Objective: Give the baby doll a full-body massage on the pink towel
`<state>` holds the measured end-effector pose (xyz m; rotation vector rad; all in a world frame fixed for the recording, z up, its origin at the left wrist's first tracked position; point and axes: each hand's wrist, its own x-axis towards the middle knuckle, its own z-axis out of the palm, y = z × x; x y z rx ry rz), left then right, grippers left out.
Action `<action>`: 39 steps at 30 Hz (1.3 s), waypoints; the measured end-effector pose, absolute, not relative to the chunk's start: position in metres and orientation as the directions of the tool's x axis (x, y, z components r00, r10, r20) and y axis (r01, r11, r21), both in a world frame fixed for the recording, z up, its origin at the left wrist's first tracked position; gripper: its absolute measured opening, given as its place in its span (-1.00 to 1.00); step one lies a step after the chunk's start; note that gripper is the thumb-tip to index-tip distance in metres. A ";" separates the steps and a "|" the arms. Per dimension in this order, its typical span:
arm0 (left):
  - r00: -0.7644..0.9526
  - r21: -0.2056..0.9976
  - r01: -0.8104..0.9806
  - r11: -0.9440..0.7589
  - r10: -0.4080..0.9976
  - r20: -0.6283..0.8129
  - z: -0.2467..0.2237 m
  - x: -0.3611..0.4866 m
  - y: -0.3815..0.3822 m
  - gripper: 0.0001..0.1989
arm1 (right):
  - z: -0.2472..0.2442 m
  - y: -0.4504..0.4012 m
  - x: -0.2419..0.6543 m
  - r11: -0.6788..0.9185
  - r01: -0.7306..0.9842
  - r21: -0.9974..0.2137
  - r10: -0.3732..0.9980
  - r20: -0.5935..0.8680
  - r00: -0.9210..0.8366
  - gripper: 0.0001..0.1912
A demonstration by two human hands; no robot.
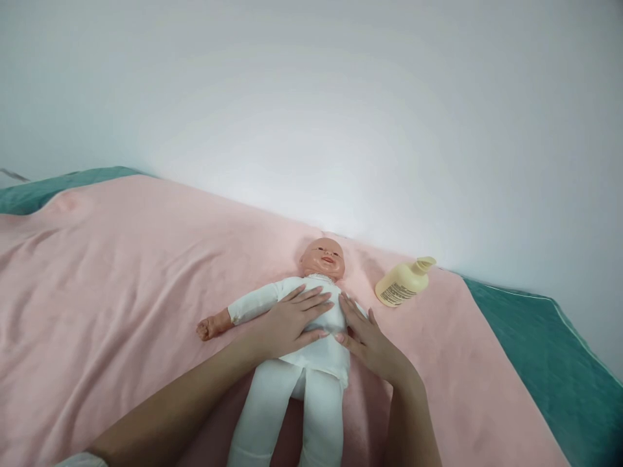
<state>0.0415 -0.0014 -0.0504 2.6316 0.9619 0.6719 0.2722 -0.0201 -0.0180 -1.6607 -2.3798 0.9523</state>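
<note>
A baby doll in a white top and white trousers lies on its back, its head toward the wall. Across the left of its chest rests my left hand, flat with the fingers apart. My right hand lies on the right side of the chest, fingers stretched out and holding nothing. The doll's arm on the left reaches out sideways; the one on the right is mostly hidden by my right hand. To the right of the doll's head stands a pale yellow pump bottle with a printed label.
Under the doll spreads a pink blanket, wrinkled on the left. Green cloth shows beyond its right edge and at the far left. A plain white wall rises right behind the blanket.
</note>
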 end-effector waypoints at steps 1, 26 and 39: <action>0.652 0.377 0.564 -0.734 0.677 0.342 -0.053 0.041 0.000 -0.45 | -0.018 -0.020 0.272 0.225 0.811 -0.540 0.875 -0.255 -0.412 -0.17; 0.245 0.221 0.923 -0.314 0.925 0.290 -0.071 0.014 0.025 -0.61 | -0.011 -0.039 0.196 0.591 0.615 -0.523 0.703 -0.041 -0.710 -0.46; 0.224 0.241 0.924 -0.297 0.931 0.290 -0.081 0.014 0.030 -0.60 | -0.049 -0.016 0.227 0.238 0.889 -0.391 0.966 -0.003 -0.260 -0.08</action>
